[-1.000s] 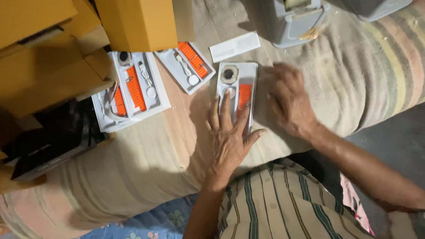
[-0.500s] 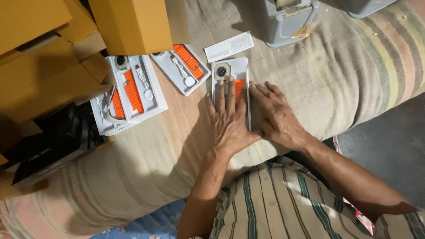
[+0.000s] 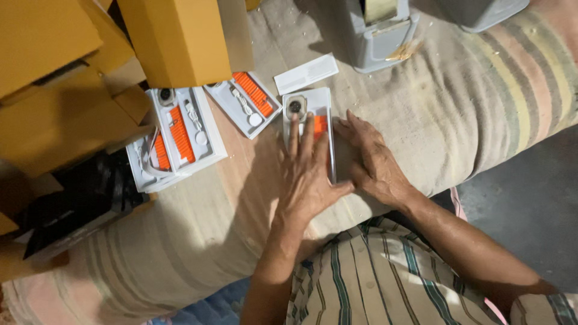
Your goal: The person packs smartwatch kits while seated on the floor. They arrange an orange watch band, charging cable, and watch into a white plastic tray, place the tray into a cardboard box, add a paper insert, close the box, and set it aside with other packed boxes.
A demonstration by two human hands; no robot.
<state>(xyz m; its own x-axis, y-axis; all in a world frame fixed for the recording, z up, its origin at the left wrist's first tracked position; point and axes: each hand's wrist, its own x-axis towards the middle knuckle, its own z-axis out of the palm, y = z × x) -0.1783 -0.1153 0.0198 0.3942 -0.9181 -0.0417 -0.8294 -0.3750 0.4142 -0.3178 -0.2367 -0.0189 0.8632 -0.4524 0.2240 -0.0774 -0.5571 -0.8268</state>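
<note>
Biggest thing here is the padded surface (image 3: 469, 108) everything sits on, a coarse, striped woven cloth in faded beige, soft rather than firm. At 10 o'clock there's a stack of yellow cardboard boxes (image 3: 174, 42), smooth and square-edged. At 12 to 1 o'clock sits a grey plastic dispenser (image 3: 376, 36).

At centre, the white tray (image 3: 316, 129) is a slim rigid plastic rectangle with an orange strap and a round dial set in it. The left hand (image 3: 310, 174) lies flat on top, fingers spread along its length. The right hand (image 3: 376, 162) presses flat just beside it at 3 o'clock, fingers together, pinching nothing.

On padding this soft, I'd say even flat-palm pressure beats fingertip poking, so nothing tips.

Two matching trays (image 3: 180, 135) sit at 9 o'clock, and a white paper slip (image 3: 306, 73) at 12.
</note>
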